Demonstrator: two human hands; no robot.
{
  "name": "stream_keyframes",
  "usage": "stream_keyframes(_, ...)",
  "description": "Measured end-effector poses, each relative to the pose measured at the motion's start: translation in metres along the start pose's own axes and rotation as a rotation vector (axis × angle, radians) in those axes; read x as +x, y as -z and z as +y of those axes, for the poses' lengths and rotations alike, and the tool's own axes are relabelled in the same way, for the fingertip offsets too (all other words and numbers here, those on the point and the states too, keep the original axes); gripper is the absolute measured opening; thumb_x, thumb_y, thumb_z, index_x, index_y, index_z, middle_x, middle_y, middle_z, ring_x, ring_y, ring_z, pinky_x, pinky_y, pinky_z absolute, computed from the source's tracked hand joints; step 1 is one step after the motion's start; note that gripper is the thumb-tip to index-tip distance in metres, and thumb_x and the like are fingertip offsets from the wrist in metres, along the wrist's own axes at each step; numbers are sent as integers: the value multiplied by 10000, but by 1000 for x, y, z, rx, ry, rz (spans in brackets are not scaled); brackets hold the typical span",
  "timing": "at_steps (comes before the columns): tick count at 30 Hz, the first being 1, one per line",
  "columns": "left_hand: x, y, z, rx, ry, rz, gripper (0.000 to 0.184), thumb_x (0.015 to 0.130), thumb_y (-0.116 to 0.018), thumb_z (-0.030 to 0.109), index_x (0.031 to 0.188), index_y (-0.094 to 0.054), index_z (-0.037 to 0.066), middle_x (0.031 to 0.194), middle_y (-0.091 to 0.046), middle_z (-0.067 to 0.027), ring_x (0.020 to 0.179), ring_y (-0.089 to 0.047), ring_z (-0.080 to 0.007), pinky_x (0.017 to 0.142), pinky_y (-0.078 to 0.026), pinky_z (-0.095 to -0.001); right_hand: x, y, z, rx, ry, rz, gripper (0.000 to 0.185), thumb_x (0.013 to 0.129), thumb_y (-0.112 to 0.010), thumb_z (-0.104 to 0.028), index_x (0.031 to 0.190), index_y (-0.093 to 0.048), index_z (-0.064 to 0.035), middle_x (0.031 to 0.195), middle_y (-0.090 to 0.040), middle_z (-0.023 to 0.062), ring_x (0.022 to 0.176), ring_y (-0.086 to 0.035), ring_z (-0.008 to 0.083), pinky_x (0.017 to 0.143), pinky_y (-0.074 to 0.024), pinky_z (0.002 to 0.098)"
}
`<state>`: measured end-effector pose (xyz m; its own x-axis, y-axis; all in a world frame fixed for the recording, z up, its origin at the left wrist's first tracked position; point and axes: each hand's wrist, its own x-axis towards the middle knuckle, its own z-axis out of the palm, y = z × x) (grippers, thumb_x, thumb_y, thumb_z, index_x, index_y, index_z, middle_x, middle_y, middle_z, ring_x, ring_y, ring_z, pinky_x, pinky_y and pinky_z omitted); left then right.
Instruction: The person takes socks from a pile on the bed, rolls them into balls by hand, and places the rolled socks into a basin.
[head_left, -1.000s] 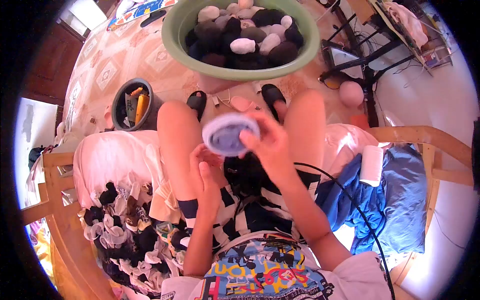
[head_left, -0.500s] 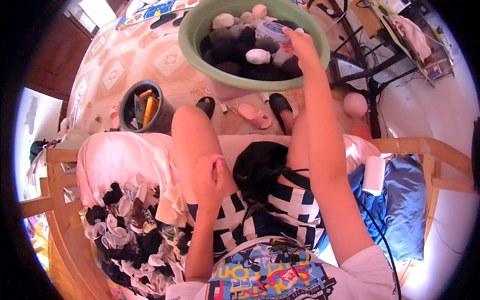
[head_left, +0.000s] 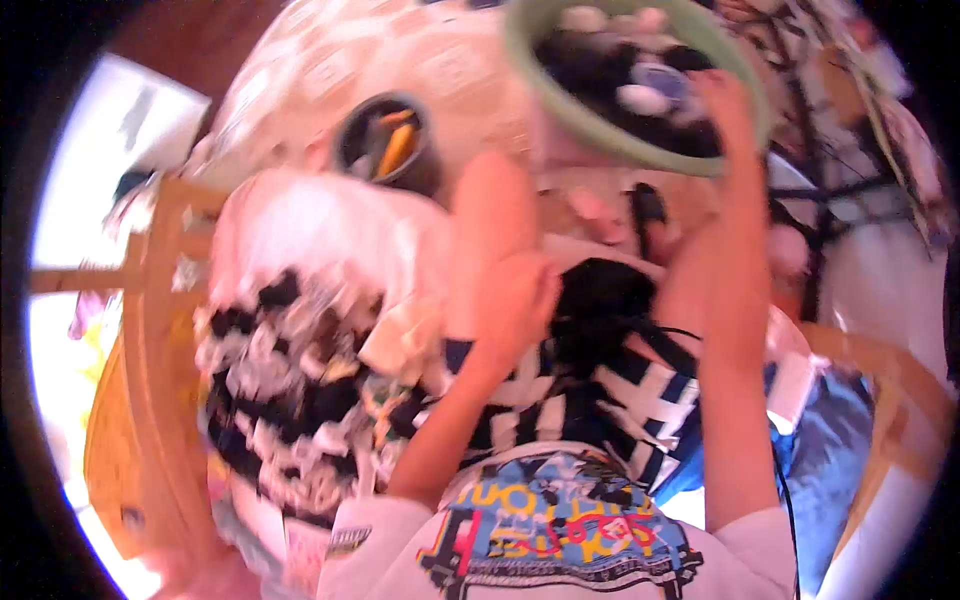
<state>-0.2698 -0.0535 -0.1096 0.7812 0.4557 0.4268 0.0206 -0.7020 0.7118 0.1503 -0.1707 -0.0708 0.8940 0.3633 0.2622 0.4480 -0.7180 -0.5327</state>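
Note:
My right hand (head_left: 722, 98) reaches into the green basin (head_left: 640, 145) at the upper right, beside a bluish-lavender rolled sock (head_left: 665, 82). Blur hides whether its fingers still touch that roll. Balled socks in black, white and pink (head_left: 583, 62) fill the basin. Over my bent leg, my left hand (head_left: 522, 290) rests near the knee, its fingers smeared by motion. To the left of my leg, a heap of loose socks (head_left: 300, 370), mostly black, white and grey, lies on the bed.
A dark bin (head_left: 428, 165) with a yellow item inside stands on the tiled floor. Blue fabric (head_left: 845, 440) and a white roll (head_left: 792, 385) lie at my right. Wooden rails (head_left: 160, 380) flank the bed. A black cable runs down my right side.
My right hand carried the lavender roll from above my lap to the basin. My left hand came away from the roll to my leg. The view has since swung toward the left.

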Motion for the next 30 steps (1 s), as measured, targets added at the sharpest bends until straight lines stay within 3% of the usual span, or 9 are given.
stream_keyframes(6,-2,8,6,12,-47,-79,132,824,-641,130,735,-601,41,707,-605,-156,690,-587,-326,651,-449,-439,-109,36,-119,567,44,157,255,879,-681,-265,991,-676,-36,848,-651,21,731,-565,101,677,-467,252)
stream_keyframes(9,-4,6,8,-122,-48,-1,203,865,-615,138,700,-570,28,667,-564,-152,641,-549,-333,621,-434,-415,-174,2,-181,882,49,-308,152,900,-657,-178,985,-649,-53,889,-618,1,726,-564,80,653,-474,233)
stream_keyframes(10,-5,8,8,-110,-36,8,203,865,-615,138,700,-570,28,667,-564,-152,641,-549,-333,621,-434,-415,-181,-28,-181,864,156,-471,183,877,-677,-179,995,-639,-44,900,-623,20,763,-586,111,687,-483,254)
stream_keyframes(14,-6,10,12,-270,106,86,227,879,-604,146,703,-562,9,655,-555,-169,623,-539,-333,612,-424,-425,-210,-98,-196,652,303,-452,238,841,-706,-190,1012,-643,-36,933,-640,68,814,-601,164,742,-489,295)
stream_keyframes(17,-12,12,11,-306,102,34,225,892,-590,164,748,-573,-8,712,-584,-194,673,-569,-357,636,-437,-441,-189,-130,-182,175,610,-66,260,818,-716,-180,1027,-653,-39,1016,-645,108,916,-606,229,814,-488,338)
stream_keyframes(19,-12,12,15,-326,102,63,224,895,-583,172,754,-589,-2,722,-601,-190,700,-586,-362,655,-449,-443,-169,-149,-161,582,178,-502,351,846,-709,-262,1106,-639,-37,1070,-635,62,999,-562,164,875,-444,292)
stream_keyframes(20,-10,12,14,-316,102,69,224,895,-583,172,754,-589,-2,722,-601,-190,700,-586,-362,655,-449,-443,-165,-147,-163,591,185,-506,351,846,-709,-262,1106,-639,-37,1070,-635,62,999,-562,164,875,-444,292)
stream_keyframes(22,-7,12,14,-301,69,51,220,898,-578,170,760,-601,1,734,-615,-183,715,-595,-358,664,-456,-444,-160,-138,-163,620,-189,-727,510,821,-718,-406,1146,-608,-28,1119,-620,75,1025,-553,178,913,-427,294)
stream_keyframes(30,-11,8,11,-443,212,75,235,917,-565,179,771,-618,4,718,-616,-175,655,-588,-310,645,-466,-403,-152,-160,-118,568,-238,-723,618,830,-680,-492,1201,-565,-11,1126,-611,95,1039,-554,184,928,-425,291)
